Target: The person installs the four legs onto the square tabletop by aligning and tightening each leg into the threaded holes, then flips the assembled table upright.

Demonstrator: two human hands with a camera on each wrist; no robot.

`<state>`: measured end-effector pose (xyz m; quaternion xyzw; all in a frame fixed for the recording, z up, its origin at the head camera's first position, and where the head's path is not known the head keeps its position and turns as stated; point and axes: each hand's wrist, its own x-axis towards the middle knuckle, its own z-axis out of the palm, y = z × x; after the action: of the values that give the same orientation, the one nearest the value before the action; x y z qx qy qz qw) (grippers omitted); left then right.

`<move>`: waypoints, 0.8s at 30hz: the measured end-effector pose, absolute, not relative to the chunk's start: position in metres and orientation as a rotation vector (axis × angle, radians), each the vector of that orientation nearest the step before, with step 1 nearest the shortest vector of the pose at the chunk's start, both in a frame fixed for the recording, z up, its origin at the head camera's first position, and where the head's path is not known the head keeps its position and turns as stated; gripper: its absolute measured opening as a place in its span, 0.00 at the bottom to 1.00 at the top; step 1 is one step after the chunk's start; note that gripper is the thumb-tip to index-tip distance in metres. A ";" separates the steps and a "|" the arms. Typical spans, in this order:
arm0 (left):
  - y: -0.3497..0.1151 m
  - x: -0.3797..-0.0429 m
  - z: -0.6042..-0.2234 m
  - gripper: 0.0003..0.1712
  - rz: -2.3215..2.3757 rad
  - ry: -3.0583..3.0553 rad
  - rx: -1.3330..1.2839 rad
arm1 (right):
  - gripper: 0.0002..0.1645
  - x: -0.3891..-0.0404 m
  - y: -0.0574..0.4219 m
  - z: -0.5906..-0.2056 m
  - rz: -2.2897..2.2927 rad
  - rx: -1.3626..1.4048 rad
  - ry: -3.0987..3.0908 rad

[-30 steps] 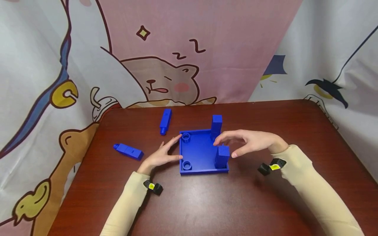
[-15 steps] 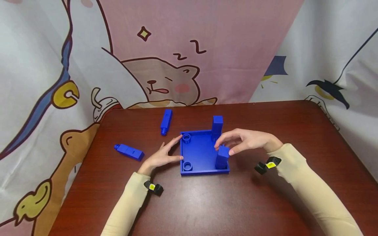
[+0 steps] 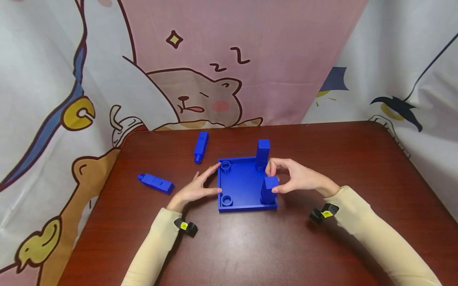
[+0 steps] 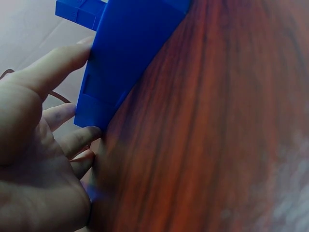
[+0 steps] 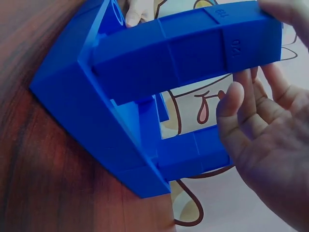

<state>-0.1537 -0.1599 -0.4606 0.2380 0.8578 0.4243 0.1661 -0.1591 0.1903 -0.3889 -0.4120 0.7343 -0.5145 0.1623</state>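
Note:
A shallow blue square tray-like base (image 3: 241, 183) lies on the table, its raised rim facing up. Round sockets show in its two left corners. Square blue posts stand upright in the right corners: a far post (image 3: 262, 153) and a near post (image 3: 269, 194). My right hand (image 3: 300, 178) pinches the top of the near post between thumb and fingers; the right wrist view shows raised digits on this near post (image 5: 198, 53). With fingers spread and fairly straight, my left hand (image 3: 195, 191) touches the left side of the base, as the left wrist view also shows.
Two loose blue posts lie left of the base: one post (image 3: 201, 147) towards the back, another post (image 3: 156, 184) further left, each with a narrow threaded-looking end. The brown wooden table (image 3: 247, 246) meets a cartoon-printed curtain (image 3: 279, 59) behind it.
My right hand has come in from the right, lowered a little, and taken hold of the near post's top. The left hand and the base have stayed put.

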 end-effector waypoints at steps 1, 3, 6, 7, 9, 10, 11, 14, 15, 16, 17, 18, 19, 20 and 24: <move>-0.160 -0.153 -0.460 0.50 1.208 2.443 0.676 | 0.19 -0.158 0.190 -0.389 -1.477 -1.167 2.093; -0.160 -0.153 -0.459 0.50 1.215 2.439 0.675 | 0.19 -0.158 0.192 -0.389 -1.490 -1.152 2.081; -0.161 -0.153 -0.459 0.50 1.232 2.431 0.682 | 0.21 -0.159 0.195 -0.389 -1.465 -1.153 2.030; -0.161 -0.152 -0.459 0.50 1.236 2.428 0.683 | 0.23 -0.161 0.196 -0.389 -1.449 -1.157 2.000; -0.161 -0.152 -0.459 0.50 1.240 2.425 0.683 | 0.29 -0.165 0.198 -0.389 -1.418 -1.178 1.907; -0.161 -0.152 -0.459 0.50 1.240 2.425 0.683 | 0.32 -0.167 0.200 -0.389 -1.401 -1.191 1.849; -0.161 -0.152 -0.459 0.50 1.237 2.426 0.681 | 0.34 -0.170 0.200 -0.389 -1.384 -1.206 1.791; -0.161 -0.153 -0.459 0.50 1.222 2.435 0.680 | 0.34 -0.178 0.203 -0.390 -1.354 -1.223 1.630; -0.161 -0.153 -0.460 0.50 1.217 2.438 0.680 | 0.33 -0.180 0.203 -0.390 -1.347 -1.228 1.584; -0.161 -0.153 -0.460 0.50 1.213 2.441 0.682 | 0.31 -0.182 0.203 -0.391 -1.341 -1.224 1.551; -0.160 -0.153 -0.461 0.50 1.210 2.443 0.685 | 0.30 -0.184 0.202 -0.391 -1.336 -1.228 1.525; -0.160 -0.154 -0.461 0.50 1.211 2.442 0.686 | 0.29 -0.185 0.202 -0.391 -1.334 -1.229 1.502; -0.160 -0.154 -0.461 0.50 1.213 2.440 0.687 | 0.28 -0.187 0.201 -0.391 -1.335 -1.230 1.482; -0.160 -0.154 -0.461 0.50 1.215 2.439 0.686 | 0.27 -0.188 0.201 -0.391 -1.333 -1.229 1.468; -0.160 -0.154 -0.461 0.50 1.235 2.431 0.688 | 0.24 -0.189 0.200 -0.389 -1.299 -1.233 1.510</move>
<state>-0.1541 -0.1604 -0.4611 0.2414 0.8528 0.4332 0.1640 -0.1894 0.1999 -0.3894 -0.4851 0.5938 -0.5107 0.3890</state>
